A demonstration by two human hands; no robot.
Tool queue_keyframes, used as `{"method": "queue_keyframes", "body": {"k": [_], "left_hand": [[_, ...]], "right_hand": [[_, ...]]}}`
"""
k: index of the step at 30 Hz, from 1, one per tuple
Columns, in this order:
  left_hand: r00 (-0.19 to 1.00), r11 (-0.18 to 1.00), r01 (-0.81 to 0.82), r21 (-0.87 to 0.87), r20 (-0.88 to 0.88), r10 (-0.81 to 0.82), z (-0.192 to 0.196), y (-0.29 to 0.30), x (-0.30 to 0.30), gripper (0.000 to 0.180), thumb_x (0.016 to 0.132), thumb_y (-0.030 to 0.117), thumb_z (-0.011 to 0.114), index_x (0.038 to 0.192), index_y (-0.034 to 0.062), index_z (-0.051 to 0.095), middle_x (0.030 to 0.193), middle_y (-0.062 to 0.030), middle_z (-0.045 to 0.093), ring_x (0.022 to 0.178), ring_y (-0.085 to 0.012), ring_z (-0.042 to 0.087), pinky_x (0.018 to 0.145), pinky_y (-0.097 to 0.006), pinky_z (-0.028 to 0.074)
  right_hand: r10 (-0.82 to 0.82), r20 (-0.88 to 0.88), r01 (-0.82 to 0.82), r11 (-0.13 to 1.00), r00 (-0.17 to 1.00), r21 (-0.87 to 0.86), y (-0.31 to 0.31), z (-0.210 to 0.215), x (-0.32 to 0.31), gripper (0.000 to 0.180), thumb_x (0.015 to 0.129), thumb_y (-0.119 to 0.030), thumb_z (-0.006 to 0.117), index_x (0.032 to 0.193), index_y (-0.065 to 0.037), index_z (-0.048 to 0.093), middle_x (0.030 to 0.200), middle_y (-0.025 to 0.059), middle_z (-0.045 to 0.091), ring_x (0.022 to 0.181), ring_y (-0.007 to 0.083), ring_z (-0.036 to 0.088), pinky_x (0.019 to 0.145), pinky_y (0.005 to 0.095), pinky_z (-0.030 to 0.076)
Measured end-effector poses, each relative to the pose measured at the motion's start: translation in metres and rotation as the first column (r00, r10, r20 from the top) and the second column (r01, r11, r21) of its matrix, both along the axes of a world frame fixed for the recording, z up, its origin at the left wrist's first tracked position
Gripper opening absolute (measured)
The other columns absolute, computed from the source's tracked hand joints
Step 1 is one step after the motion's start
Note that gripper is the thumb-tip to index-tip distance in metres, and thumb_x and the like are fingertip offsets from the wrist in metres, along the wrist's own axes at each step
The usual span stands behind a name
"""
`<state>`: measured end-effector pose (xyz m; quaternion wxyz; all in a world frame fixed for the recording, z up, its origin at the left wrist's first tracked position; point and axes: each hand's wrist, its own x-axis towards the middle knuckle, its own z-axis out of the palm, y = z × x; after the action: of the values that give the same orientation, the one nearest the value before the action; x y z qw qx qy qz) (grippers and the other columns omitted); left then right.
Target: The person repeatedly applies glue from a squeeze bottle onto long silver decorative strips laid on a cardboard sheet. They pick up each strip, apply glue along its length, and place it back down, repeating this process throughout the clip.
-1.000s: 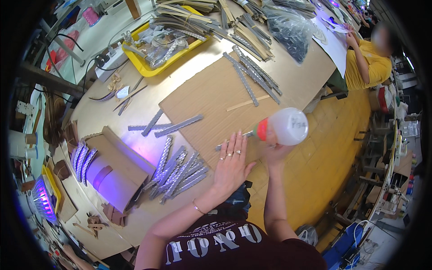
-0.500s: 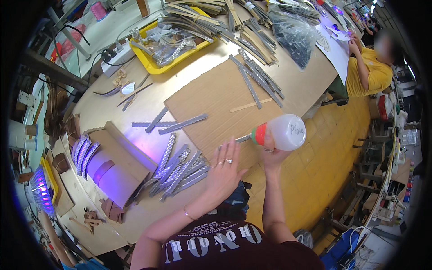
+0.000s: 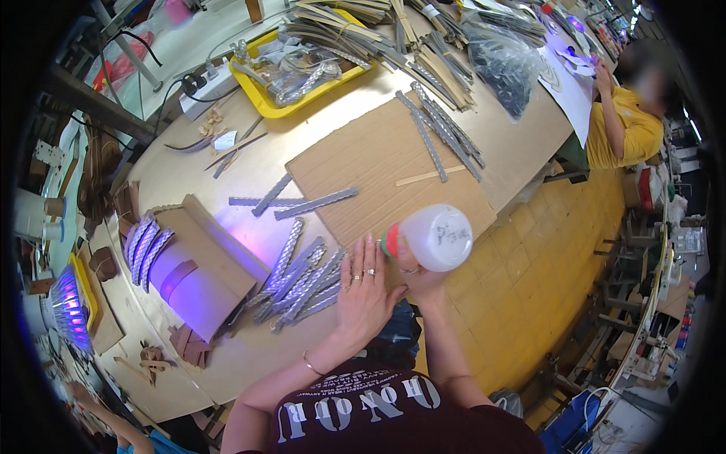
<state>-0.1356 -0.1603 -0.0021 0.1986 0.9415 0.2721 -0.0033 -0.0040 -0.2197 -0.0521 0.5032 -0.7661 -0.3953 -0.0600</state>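
Note:
My right hand [image 3: 422, 281] grips a translucent white squeeze bottle [image 3: 442, 240] with a red and green band at its neck. The bottle is tipped, its base up and right and its neck toward my left hand [image 3: 361, 295]. Fingers stretched out, that hand lies flat at the near edge of a brown cardboard sheet [image 3: 355, 147]. What lies under its fingers and the bottle's nozzle is hidden. Just left of it is a loose pile of grey braided strips [image 3: 306, 284]. Several more grey strips [image 3: 316, 204] lie across the cardboard's left edge.
At the back stand a yellow tray [image 3: 283, 110] of wrapped pieces and bundles of strips [image 3: 439, 64]. A folded brown board [image 3: 200, 276] carries curved strips at left, by a lit lamp [image 3: 69, 303]. A person in yellow [image 3: 628, 125] works at far right.
My right hand has brought the bottle left and slightly down, close to my left fingertips. My left hand has shifted slightly left, and the grey strip end seen beside it is now covered.

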Motion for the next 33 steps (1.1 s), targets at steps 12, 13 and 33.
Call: {"method": "queue_keyframes", "body": {"k": [12, 13, 33], "left_hand": [[0.998, 0.999, -0.008, -0.037, 0.069, 0.010, -0.005, -0.002, -0.001, 0.085, 0.086, 0.049, 0.059, 0.143, -0.0078, 0.030, 0.155, -0.0214, 0.021, 0.145, -0.0348, 0.016, 0.113, -0.055, 0.014], [0.998, 0.999, -0.009, -0.039, 0.068, 0.011, -0.004, -0.002, 0.000, 0.085, 0.086, 0.049, 0.058, 0.143, -0.0078, 0.030, 0.155, -0.0214, 0.021, 0.145, -0.0347, 0.016, 0.113, -0.055, 0.014], [0.998, 0.999, -0.017, -0.036, 0.068, 0.019, -0.004, -0.004, 0.001, 0.083, 0.088, 0.046, 0.058, 0.142, -0.0104, 0.031, 0.153, -0.0241, 0.022, 0.145, -0.0372, 0.016, 0.112, -0.057, 0.018]], "right_hand": [[-0.264, 0.054, 0.260, 0.964, 0.963, 0.063, -0.014, 0.030, 0.059, 0.067, 0.072, -0.032, 0.082, 0.115, 0.006, 0.047, 0.098, 0.0147, 0.064, 0.085, 0.0264, 0.065, 0.078, 0.0374, 0.051], [-0.249, 0.021, 0.247, 0.968, 0.968, 0.051, -0.012, 0.030, 0.054, 0.069, 0.071, -0.032, 0.083, 0.116, 0.006, 0.046, 0.099, 0.0147, 0.063, 0.087, 0.0262, 0.065, 0.079, 0.0372, 0.051], [-0.342, -0.039, 0.343, 0.926, 0.939, 0.155, -0.022, 0.031, 0.062, 0.079, 0.071, -0.029, 0.082, 0.126, 0.006, 0.037, 0.110, 0.0190, 0.056, 0.097, 0.0295, 0.059, 0.090, 0.0407, 0.045]]}}
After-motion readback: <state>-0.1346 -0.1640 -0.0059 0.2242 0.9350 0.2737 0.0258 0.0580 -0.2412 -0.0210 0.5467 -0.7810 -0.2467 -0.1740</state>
